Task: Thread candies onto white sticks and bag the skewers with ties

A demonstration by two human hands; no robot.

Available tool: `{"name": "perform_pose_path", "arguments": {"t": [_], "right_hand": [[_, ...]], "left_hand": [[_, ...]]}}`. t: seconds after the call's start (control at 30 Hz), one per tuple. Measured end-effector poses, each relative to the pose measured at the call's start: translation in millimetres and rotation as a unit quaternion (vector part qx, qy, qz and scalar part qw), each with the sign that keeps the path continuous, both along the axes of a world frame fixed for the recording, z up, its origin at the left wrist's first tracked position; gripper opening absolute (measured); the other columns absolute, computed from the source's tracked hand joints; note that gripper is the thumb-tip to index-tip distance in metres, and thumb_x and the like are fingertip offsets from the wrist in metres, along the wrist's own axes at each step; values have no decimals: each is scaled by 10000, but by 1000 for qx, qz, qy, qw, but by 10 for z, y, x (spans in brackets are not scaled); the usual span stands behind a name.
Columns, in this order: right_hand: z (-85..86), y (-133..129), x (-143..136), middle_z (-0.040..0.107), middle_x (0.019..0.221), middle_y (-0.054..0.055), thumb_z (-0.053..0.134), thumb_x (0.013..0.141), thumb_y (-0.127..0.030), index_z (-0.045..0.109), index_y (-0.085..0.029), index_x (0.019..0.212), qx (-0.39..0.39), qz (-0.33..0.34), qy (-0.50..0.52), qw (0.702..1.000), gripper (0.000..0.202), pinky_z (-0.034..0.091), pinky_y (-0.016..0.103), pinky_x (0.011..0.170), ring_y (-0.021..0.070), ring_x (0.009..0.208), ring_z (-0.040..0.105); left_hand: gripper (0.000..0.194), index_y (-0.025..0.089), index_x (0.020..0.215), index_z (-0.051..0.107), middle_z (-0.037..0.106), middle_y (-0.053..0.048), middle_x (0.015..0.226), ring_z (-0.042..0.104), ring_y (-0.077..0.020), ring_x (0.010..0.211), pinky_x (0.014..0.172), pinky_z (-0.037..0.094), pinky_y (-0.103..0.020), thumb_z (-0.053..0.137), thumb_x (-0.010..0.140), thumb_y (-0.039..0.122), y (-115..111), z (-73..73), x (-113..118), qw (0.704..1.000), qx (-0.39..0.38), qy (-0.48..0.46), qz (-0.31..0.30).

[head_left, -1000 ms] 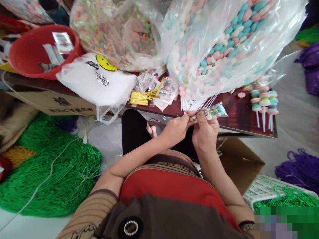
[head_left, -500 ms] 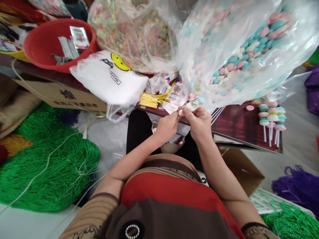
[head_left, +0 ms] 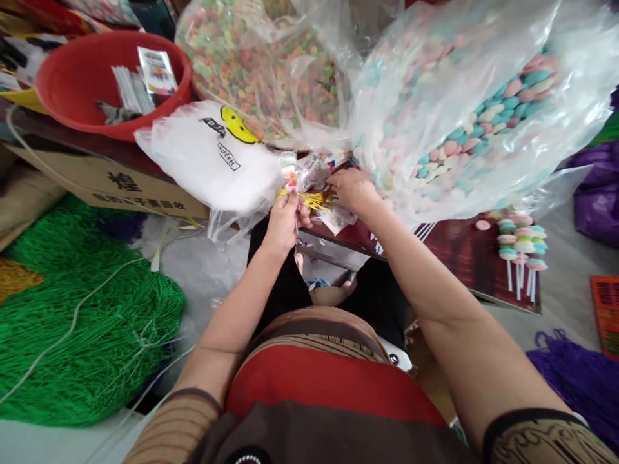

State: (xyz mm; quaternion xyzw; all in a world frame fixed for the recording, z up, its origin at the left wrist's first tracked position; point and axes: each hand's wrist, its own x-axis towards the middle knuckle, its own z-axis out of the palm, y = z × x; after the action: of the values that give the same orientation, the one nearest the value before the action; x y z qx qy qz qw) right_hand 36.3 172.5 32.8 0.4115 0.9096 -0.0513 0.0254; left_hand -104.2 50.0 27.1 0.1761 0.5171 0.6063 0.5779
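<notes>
Left hand (head_left: 284,222): thumb and fingers are closed together around the lower end of a wrapped candy stick (head_left: 289,173). The candy portion, in its clear printed wrapper, stands above the fingertips and points away from the body; a thin pale stem shows below the grip, beside the palm.

Right hand (head_left: 355,189): the hand reaches across from the right with its fingers bent, the tips at the right-hand ends of a bundle of yellow ties (head_left: 316,201). Whether these fingertips are pinched on a tie or slightly apart cannot be told. The candy stick lies to the left of them, well within the other hand's grip and not touching the right fingers.

Immediate surroundings: clear printed packets (head_left: 311,171) lie just beyond the ties, between the two hands. A white plastic bag (head_left: 193,164) with a yellow smiling figure lies to the left of the left hand.

Periphery: two large clear bags stand behind, one of small multicoloured sweets (head_left: 271,84), the other of pink, blue and white sweets (head_left: 483,129). At the right end of the dark red table (head_left: 454,258), finished candy skewers (head_left: 522,238) lie side by side near a loose pink sweet (head_left: 482,225). A red basin (head_left: 58,84) stands at far left.
</notes>
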Motion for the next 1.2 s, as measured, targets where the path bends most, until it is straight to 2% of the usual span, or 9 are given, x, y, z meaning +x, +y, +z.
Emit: {"name": "perform_pose_path", "arguments": {"t": [0.1,0.23,0.43,0.57,0.63,0.77,0.9,1.07,1.2], "right_hand": [[21,-4,-20,727,1208,262,486,917,-65,757,-63,1125,0,14,-23,1000,342,484,435,925,374,1156,650],[44,26,-46,710,1209,292,443,929,-56,710,-22,1178,-8,24,-25,999,367,466,442,964,385,1187,632],[182,71,-3,746,1176,222,451,934,-106,720,-86,1172,-12,-45,-4,999,360,486,395,867,336,1048,688],[228,-173,33,781,1053,115,515,932,-197,754,-164,1101,-43,-54,51,996,295,473,338,821,266,958,689],[192,-355,11,780,1053,108,566,926,-269,758,-171,1079,-69,-48,54,995,265,467,328,782,258,944,681],[76,-598,-63,752,1172,164,512,970,-286,758,-151,1089,-57,-95,48,993,305,459,342,745,280,1003,676],[41,-601,-72,762,1140,171,464,989,-253,772,-140,1093,-56,-111,48,991,344,466,346,764,280,1002,686],[52,-504,6,795,1010,139,479,983,-246,815,-153,989,-71,-105,98,987,348,466,330,756,253,909,700],[9,-454,69,795,870,97,501,971,-239,826,-164,942,-78,-148,174,971,334,474,311,729,221,798,691]], "left_hand": [[460,211,786,489,476,93,507,434,-52,384,429,412,-182,633,928,624,-16,-17,3,1000,-4,4,-3],[427,205,798,497,476,102,499,435,-48,371,413,399,-177,630,949,582,-32,0,11,1000,-5,-3,-5],[367,202,777,493,439,109,476,409,-49,346,379,361,-181,564,1019,469,-41,10,8,1000,1,-20,-7],[391,210,759,482,383,124,453,358,-48,328,354,325,-183,620,981,500,-44,19,29,1000,4,-15,-6],[407,210,752,479,378,123,448,353,-46,326,349,314,-179,628,971,519,-40,13,40,1000,9,-6,-4],[419,200,769,489,541,79,538,448,-40,352,352,312,-170,629,961,546,-19,-11,39,1000,-2,25,-15],[317,179,854,528,702,20,728,543,-35,398,355,328,-158,590,1007,449,3,-27,29,998,-24,44,-23],[337,175,881,535,703,23,718,561,-36,409,352,338,-146,623,984,483,11,-32,35,998,-30,54,-25],[375,170,817,516,672,31,671,553,-38,393,350,339,-150,620,983,490,4,-41,34,998,-20,56,-33]]}}
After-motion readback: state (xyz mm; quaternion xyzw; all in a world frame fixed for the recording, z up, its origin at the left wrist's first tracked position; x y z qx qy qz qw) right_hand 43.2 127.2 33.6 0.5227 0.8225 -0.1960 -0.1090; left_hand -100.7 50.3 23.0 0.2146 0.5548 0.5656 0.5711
